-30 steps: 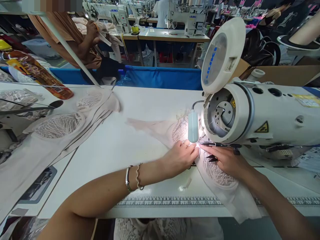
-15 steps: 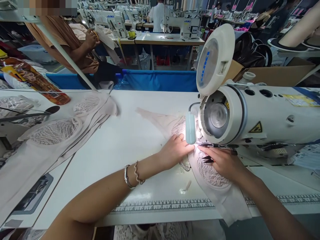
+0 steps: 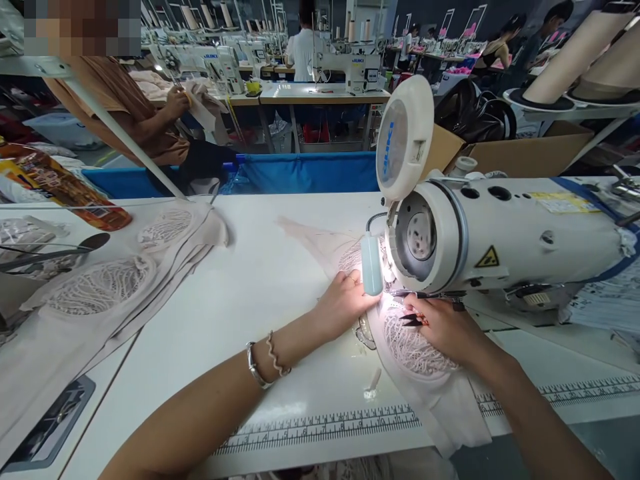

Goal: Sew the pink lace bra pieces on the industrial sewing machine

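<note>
Fabric piece [image 3: 463, 407] is draped over near edge of desk [image 3: 240, 267], right of centre; likely light, soft, easily snagged, best held by plain border. Snips [image 3: 413, 321] are gripped in right hand [image 3: 443, 327]. Left hand [image 3: 340, 303] is laid on fabric; pinch can't be told. Long axis is slanted leftward past sewing machine [image 3: 520, 233], narrow tip pointed toward far edge.

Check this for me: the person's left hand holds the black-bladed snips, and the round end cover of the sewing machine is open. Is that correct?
Not quite: the black-bladed snips are in the right hand, not the left hand, as the head view shows. The round end cover of the sewing machine is indeed open.
</note>
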`<state>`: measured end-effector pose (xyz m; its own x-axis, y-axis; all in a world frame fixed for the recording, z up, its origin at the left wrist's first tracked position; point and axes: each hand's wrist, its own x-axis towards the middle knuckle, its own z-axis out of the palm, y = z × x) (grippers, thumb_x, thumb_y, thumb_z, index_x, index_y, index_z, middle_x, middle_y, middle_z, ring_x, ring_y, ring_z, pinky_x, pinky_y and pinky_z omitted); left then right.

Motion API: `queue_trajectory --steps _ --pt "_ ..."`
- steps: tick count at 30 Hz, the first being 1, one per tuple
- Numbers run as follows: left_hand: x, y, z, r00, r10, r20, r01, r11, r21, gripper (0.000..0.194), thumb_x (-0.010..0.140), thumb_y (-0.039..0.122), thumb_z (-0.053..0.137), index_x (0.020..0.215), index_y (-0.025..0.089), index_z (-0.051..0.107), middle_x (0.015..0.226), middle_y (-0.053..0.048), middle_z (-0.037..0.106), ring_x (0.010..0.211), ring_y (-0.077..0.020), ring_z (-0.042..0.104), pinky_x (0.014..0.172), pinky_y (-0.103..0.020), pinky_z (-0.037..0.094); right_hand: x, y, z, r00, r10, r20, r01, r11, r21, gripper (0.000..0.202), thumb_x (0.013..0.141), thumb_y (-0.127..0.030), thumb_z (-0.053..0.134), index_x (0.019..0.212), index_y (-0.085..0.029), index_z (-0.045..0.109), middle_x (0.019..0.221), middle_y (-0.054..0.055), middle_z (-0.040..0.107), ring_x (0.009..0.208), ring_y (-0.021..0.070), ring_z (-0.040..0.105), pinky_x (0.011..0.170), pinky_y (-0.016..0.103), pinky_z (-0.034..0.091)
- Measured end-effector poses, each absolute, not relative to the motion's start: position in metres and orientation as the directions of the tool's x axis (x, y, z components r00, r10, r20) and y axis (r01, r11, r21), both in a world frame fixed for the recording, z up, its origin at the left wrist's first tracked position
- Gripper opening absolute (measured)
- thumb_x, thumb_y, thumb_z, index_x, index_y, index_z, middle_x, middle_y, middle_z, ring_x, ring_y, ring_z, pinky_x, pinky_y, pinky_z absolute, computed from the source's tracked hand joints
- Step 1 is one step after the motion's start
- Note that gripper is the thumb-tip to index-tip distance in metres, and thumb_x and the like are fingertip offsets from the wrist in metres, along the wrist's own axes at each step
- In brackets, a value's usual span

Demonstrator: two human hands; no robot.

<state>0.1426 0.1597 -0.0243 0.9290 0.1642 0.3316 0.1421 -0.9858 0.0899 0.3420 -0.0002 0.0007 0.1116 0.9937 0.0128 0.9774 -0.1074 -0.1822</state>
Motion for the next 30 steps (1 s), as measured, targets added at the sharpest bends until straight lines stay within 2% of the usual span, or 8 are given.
queue_trajectory --steps 3,5,8,11,14,20,25,30 --pt "0.142 0.147 -0.021 0.936 0.171 0.308 0.183 -0.983 -0.009 0.035 0.095 -0.001 0.040 0.109 0.014 0.067 0.085 -0.009 0.069 0.083 -0.0230 0.056 0.071 -0.034 0.041 0.339 0.005 -0.001 0.249 0.968 0.022 0.952 -0.241 -0.188 0.015 0.086 -0.024 0.056 0.088 -0.031 0.070 0.083 0.000 0.076 0.064 0.0217 0.069 0.045 0.026 0.046" --pt "0.142 0.132 -0.017 0.944 0.133 0.302 0.161 -0.985 -0.068 0.033 0.096 -0.002 0.038 0.105 0.011 0.067 0.088 -0.010 0.069 0.075 -0.0195 0.056 0.068 -0.033 0.042 0.339 0.009 -0.005 0.278 0.955 0.100 0.946 -0.254 -0.201 0.019 0.094 -0.035 0.054 0.088 -0.030 0.072 0.079 0.003 0.076 0.065 0.0240 0.070 0.048 0.029 0.048" --pt "0.142 0.108 -0.013 0.947 0.102 0.306 0.143 -0.983 -0.112 0.031 0.105 0.020 0.040 0.105 0.005 0.067 0.095 -0.014 0.070 0.080 -0.0220 0.062 0.075 -0.037 0.047 0.341 0.011 -0.011 0.257 0.951 0.169 0.960 -0.231 -0.159 0.021 0.096 -0.038 0.055 0.094 -0.028 0.074 0.076 0.005 0.076 0.065 0.0256 0.070 0.055 0.032 0.052" --pt "0.141 0.089 -0.013 0.942 0.136 0.306 0.202 -0.959 -0.197 0.055 0.105 0.044 0.040 0.118 -0.004 0.065 0.115 -0.025 0.069 0.110 -0.0345 0.063 0.102 -0.048 0.044 0.344 0.010 -0.016 0.211 0.956 0.202 0.977 -0.199 -0.079 0.020 0.094 -0.036 0.057 0.098 -0.027 0.074 0.081 0.005 0.078 0.071 0.0275 0.072 0.062 0.035 0.056" --pt "0.141 0.082 -0.019 0.936 0.148 0.318 0.234 -0.939 -0.252 0.054 0.104 0.035 0.038 0.133 -0.008 0.055 0.133 -0.029 0.061 0.126 -0.0378 0.058 0.113 -0.053 0.037 0.347 0.007 -0.019 0.154 0.956 0.248 0.987 -0.135 -0.088 0.020 0.091 -0.030 0.057 0.100 -0.029 0.075 0.085 0.002 0.079 0.078 0.0262 0.074 0.066 0.034 0.058" --pt "0.138 0.088 -0.026 0.950 0.152 0.272 0.217 -0.948 -0.231 0.048 0.101 0.019 0.035 0.140 -0.005 0.050 0.140 -0.028 0.057 0.131 -0.0334 0.057 0.110 -0.049 0.045 0.352 0.003 -0.023 0.154 0.954 0.257 0.979 -0.111 -0.173 0.029 0.081 -0.017 0.055 0.098 -0.030 0.075 0.089 0.000 0.080 0.076 0.0227 0.074 0.061 0.031 0.060" --pt "0.137 0.094 -0.023 0.968 0.097 0.231 0.157 -0.953 -0.260 0.047 0.100 0.013 0.037 0.139 -0.008 0.049 0.141 -0.029 0.056 0.132 -0.0347 0.057 0.111 -0.047 0.045 0.348 -0.002 -0.020 -0.026 0.962 0.271 0.987 0.067 -0.145 0.063 0.077 -0.001 0.043 0.124 -0.032 0.071 0.105 -0.001 0.077 0.090 0.0162 0.074 0.075 0.023 0.061" --pt "0.136 0.101 -0.023 0.974 0.078 0.213 0.127 -0.966 -0.227 0.046 0.100 0.012 0.038 0.141 -0.008 0.048 0.141 -0.028 0.057 0.131 -0.0345 0.057 0.113 -0.048 0.044 0.344 -0.003 -0.020 -0.070 0.951 0.302 0.996 0.082 -0.026 0.065 0.077 0.001 0.041 0.124 -0.032 0.072 0.101 0.000 0.077 0.087 0.0150 0.073 0.071 0.021 0.059"
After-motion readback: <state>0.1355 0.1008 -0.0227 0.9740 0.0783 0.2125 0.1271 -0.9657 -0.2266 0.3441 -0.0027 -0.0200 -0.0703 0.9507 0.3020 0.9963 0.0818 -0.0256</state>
